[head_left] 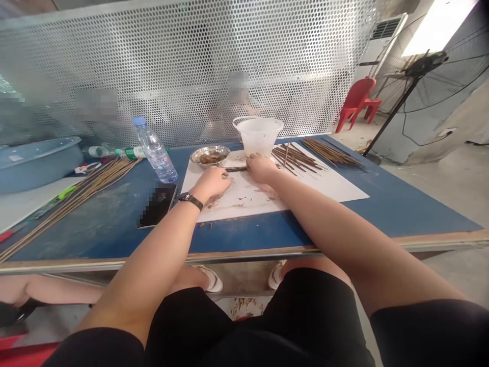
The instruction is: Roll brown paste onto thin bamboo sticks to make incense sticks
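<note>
On a white board (267, 195) smeared with brown crumbs, a thin dark stick (237, 168) lies crosswise between my hands. My right hand (262, 168) is over the stick, its fingers curled down on it and partly hidden. By the stick's left end, my left hand (214, 183) rests low on the board with fingers loosely bent and the thumb apart. I see nothing held in it. Behind my left hand stands a metal bowl (196, 158) with brown lumps. A translucent white bucket (261, 133) is just beyond my right hand. Brown-coated sticks (300, 160) are spread right of it.
A bundle of bare sticks (332, 153) lies at the right; long sticks (87, 186) lie at the left. A water bottle (156, 155) and phone (157, 205) stand and lie left of the board. A blue basin (42, 163) is far left. A perforated metal screen (183, 66) rises behind.
</note>
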A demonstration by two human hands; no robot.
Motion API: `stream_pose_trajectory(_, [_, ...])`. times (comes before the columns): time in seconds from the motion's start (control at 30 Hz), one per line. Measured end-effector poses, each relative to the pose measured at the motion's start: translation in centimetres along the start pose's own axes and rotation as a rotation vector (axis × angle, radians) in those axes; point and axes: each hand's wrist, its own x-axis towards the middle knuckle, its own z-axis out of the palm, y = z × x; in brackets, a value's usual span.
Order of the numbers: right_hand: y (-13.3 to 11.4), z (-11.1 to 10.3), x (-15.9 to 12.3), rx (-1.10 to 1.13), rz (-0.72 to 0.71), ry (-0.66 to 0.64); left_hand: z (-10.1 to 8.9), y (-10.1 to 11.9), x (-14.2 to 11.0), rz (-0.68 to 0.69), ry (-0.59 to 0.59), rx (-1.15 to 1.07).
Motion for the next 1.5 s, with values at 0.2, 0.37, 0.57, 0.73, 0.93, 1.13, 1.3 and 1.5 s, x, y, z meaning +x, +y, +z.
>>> stream_pose_trajectory(0.2, [0.4,0.0,0.0,-0.012,0.007,0.017,-0.2,-0.5,0.3,0.002,0.065,-0.051])
stream_pose_trajectory(0.37, [0.1,-0.2,-0.1,-0.025,0.012,-0.015,-0.4,0.0,0.0,-0.019,0.096,-0.086])
stream_pose_trajectory(0.57, [0.0,-0.2,-0.1,-0.031,0.005,0.026,-0.7,0.4,-0.2,-0.03,0.12,-0.104])
stream_pose_trajectory(0.73, [0.5,-0.1,0.1,-0.01,-0.01,0.013,-0.8,0.3,-0.2,-0.034,0.098,-0.068])
stream_pose_trajectory(0.93, [0.6,0.0,0.3,0.013,-0.042,0.029,-0.9,0.2,-0.3,-0.033,0.111,-0.064])
stream_pose_trajectory(1.13, [0.5,-1.7,-1.2,0.161,-0.031,0.036,-1.7,0.2,-0.2,0.006,0.222,-0.079])
stream_pose_trajectory(1.3, [-0.4,-3.0,-2.6,0.284,-0.123,0.036,-2.3,-0.3,-0.1,0.018,0.322,-0.078])
stream_pose_trajectory(1.5, [-0.2,-2.0,-1.2,0.132,-0.029,0.037,-1.7,-0.2,0.1,-0.003,0.255,-0.078])
